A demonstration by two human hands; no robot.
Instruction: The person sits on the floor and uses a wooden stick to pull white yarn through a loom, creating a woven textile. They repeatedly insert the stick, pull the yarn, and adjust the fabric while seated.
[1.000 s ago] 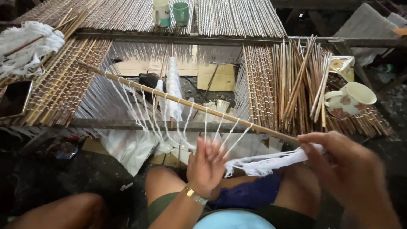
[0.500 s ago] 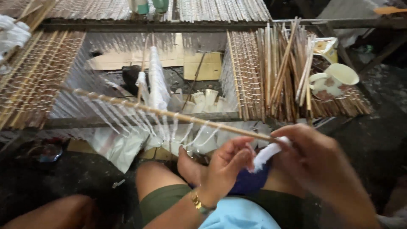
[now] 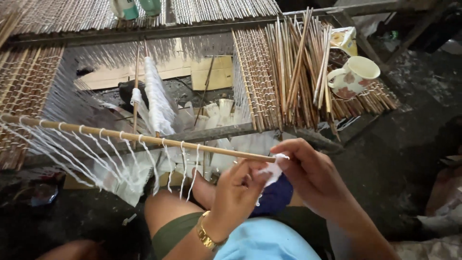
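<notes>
Pinching a white strip of cloth [image 3: 272, 172] at the stick's near end, the left hand [image 3: 236, 195] and right hand [image 3: 310, 175] meet, probably to knot it. The bamboo stick [image 3: 144, 139] crosses leftward, its looped white threads [image 3: 72, 154] hanging. Beyond lie bundled sticks [image 3: 293, 72] and a flowered cup [image 3: 353, 77]; the knot itself is hidden.

hands [image 3: 236, 192]: 2 | mug [image 3: 353, 76]: 1 | long stick [image 3: 144, 138]: 1 | bracelet [image 3: 206, 235]: 1

Smooth pale wooden stick [image 3: 144, 138], soft white cotton threads [image 3: 57, 154], glossy ceramic cup [image 3: 353, 76] upper right, shiny gold metal bracelet [image 3: 206, 236].
</notes>
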